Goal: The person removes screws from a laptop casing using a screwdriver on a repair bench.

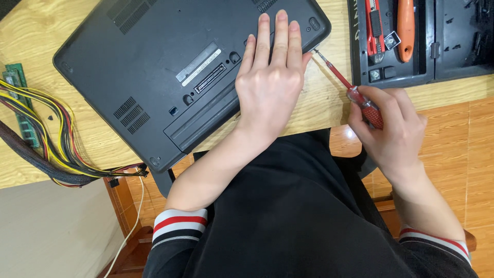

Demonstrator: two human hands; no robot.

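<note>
A dark grey laptop (170,62) lies upside down on a light wooden table (319,98), one corner hanging past the near edge. My left hand (270,82) rests flat on its underside near the right corner, fingers together. My right hand (388,128) grips a small screwdriver (350,90) with a clear red handle. Its thin shaft points up-left, and the tip sits at the laptop's right corner edge, beside my left fingertips.
A black tool case (442,56) lies open at the top right, holding an orange-handled tool (405,25) and a red cutter (374,28). A bundle of coloured cables (56,149) and a green circuit strip (20,103) lie at the left. Tiled floor shows below.
</note>
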